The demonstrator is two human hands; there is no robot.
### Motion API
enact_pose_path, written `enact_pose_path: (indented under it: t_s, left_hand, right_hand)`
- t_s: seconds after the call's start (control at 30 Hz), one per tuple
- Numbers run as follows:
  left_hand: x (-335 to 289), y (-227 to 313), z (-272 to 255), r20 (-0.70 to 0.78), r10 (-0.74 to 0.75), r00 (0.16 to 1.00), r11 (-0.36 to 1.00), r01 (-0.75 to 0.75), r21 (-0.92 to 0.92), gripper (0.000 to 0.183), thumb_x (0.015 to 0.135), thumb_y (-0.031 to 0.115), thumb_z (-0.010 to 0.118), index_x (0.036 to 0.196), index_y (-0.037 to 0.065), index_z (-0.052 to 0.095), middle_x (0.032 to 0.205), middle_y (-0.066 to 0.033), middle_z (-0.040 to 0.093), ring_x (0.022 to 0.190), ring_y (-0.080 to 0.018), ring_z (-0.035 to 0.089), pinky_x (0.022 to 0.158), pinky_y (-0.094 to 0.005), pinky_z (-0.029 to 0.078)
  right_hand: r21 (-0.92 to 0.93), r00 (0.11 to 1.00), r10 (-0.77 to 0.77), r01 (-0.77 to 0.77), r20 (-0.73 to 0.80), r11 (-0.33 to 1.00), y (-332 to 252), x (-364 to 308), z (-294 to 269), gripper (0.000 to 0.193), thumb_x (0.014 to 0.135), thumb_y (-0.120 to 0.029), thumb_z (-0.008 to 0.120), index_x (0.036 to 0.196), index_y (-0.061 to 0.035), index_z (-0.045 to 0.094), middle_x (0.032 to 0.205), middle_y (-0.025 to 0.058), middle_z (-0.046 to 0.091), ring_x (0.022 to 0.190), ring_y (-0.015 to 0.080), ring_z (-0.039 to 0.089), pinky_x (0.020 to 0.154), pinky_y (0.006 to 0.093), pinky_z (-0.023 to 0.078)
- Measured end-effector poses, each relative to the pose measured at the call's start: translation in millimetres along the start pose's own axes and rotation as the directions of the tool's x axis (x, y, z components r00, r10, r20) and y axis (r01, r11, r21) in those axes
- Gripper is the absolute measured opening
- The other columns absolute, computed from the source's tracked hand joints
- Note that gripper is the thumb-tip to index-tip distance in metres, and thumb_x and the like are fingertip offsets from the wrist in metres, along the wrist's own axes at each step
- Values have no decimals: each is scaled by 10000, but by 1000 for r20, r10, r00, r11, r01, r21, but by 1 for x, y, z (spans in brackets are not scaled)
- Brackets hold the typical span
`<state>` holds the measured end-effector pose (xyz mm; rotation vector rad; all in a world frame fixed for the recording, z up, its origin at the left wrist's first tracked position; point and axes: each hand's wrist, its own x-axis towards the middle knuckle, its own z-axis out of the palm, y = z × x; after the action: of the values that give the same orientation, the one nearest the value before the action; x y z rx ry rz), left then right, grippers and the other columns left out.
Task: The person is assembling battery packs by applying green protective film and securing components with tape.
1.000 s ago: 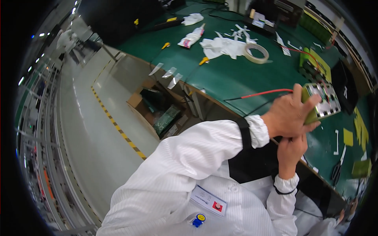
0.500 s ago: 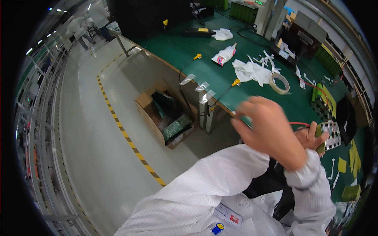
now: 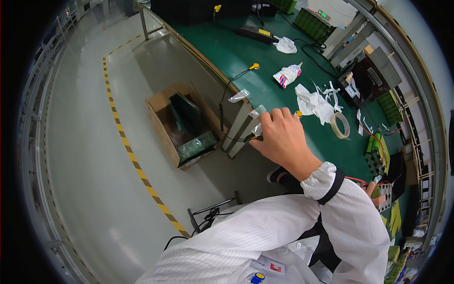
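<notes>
My right hand (image 3: 283,144) reaches across my left arm to the table's near edge. A black band (image 3: 333,187) circles its cuff. Its thumb and bent fingers are apart, around a strip of clear tape (image 3: 257,129) stuck at the edge; no hold on the tape shows. Two more clear tape strips (image 3: 240,96) hang from this edge. At the right, my left hand (image 3: 371,189), partly hidden behind the right sleeve, grips a green battery pack (image 3: 385,195) with metal strips on its face. A red wire (image 3: 355,180) runs beside it.
On the green table (image 3: 326,149) lie a tape roll (image 3: 340,126), white tissue (image 3: 314,104), a white tube (image 3: 287,75) and yellow-clipped cables (image 3: 254,66). Another green battery pack (image 3: 374,156) stands beyond my left hand. Below, an open cardboard box (image 3: 158,125) stands on the floor by the table leg (image 3: 239,132).
My right hand has moved left and away from me to the tape strips at the table edge. The view has shifted. My left hand stays on the battery pack.
</notes>
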<state>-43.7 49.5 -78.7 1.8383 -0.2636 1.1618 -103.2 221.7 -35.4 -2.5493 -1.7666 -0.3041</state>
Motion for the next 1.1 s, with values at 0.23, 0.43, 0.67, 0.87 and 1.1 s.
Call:
enact_pose_path:
  t_s: [0.23, 0.43, 0.67, 0.87, 1.1]
  left_hand:
    - [-5, -12, 3, -36, -42, 998, 999, 43, 31, 727, 761, 483, 726, 1363, 208, 424, 1089, -270, 467, 691, -378, 600, 581, -490, 507]
    - [-15, -7, 12, -33, -59, 998, 997, 61, 40, 729, 757, 480, 727, 1361, 206, 425, 1079, -269, 466, 676, -376, 597, 569, -494, 503]
    - [-22, 3, 17, -14, -47, 999, 997, 47, 55, 731, 752, 477, 728, 1359, 205, 427, 1068, -268, 466, 658, -372, 593, 554, -500, 498]
    - [-30, 1, 15, 6, -30, 1000, 996, 30, 88, 732, 748, 474, 730, 1357, 203, 428, 1058, -267, 465, 643, -369, 589, 542, -504, 494]
    - [-24, 1, 12, 8, 18, 1000, 993, -19, 119, 734, 743, 471, 731, 1355, 201, 429, 1047, -266, 465, 625, -366, 585, 528, -510, 489]
  right_hand:
    - [298, 987, 156, -157, 29, 941, 7, -4, 5, 202, 835, -189, 681, 801, 10, 684, 785, 171, 667, 814, 359, 647, 732, 449, 533]
    - [509, 906, 390, -417, 164, 753, 28, 8, -12, 207, 836, -161, 652, 841, 36, 712, 822, 234, 705, 809, 398, 691, 786, 444, 549]
    - [517, 854, 383, -519, 353, 681, 94, 24, -7, 228, 810, -204, 723, 898, 4, 749, 835, 163, 732, 732, 264, 718, 734, 361, 562]
    - [515, 797, 295, -576, 527, 635, 94, 42, 6, 229, 808, -205, 740, 893, 8, 743, 802, 113, 726, 677, 189, 716, 639, 322, 568]
    - [622, 757, 269, -647, 596, 441, 103, 54, 8, 124, 847, -10, 661, 890, 106, 650, 875, 155, 686, 720, 232, 726, 641, 338, 644]
